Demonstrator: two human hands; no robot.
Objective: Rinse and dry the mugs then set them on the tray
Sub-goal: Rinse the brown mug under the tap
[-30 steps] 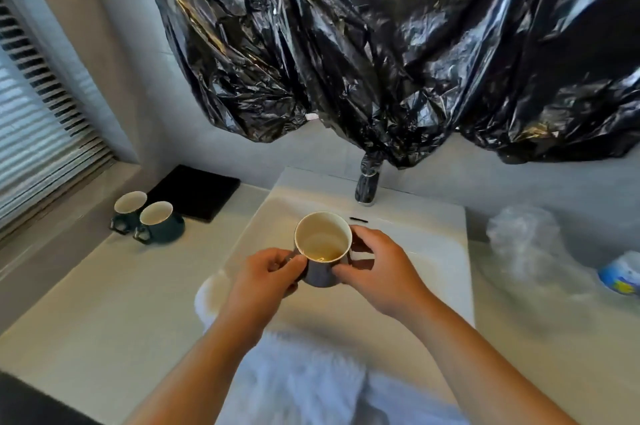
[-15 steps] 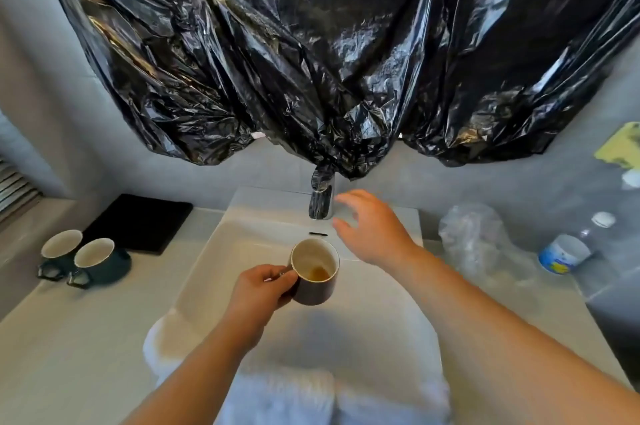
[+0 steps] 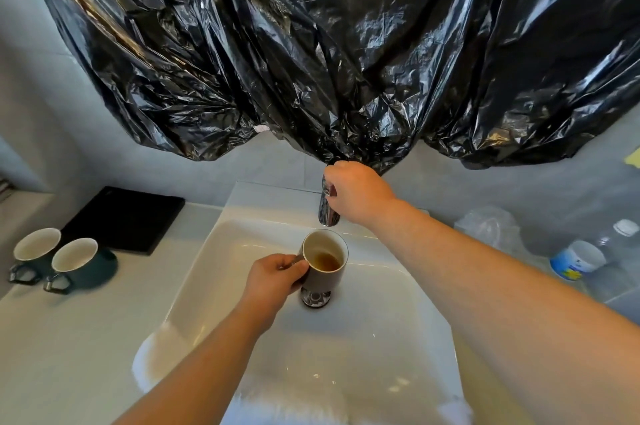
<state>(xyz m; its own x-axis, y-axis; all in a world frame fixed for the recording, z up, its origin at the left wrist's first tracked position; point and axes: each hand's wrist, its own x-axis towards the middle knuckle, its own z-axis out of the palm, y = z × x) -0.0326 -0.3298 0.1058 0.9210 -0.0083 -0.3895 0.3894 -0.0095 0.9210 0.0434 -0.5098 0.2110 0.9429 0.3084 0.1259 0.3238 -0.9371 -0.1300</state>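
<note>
Left hand point(image 3: 273, 277) grips mug point(image 3: 327, 272) over white sink point(image 3: 381, 338); right hand point(image 3: 358, 194) grasps faucet point(image 3: 327, 213) beneath black plastic point(image 3: 346, 44).

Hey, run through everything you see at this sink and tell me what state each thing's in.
Held mug, upright over the sink, brown dregs inside, gripped by the left hand.
Faucet, no water visible, right hand gripping its top.
Two green mugs, upright on the counter, untouched.
Tray, flat on the counter, no mug on it.
</note>
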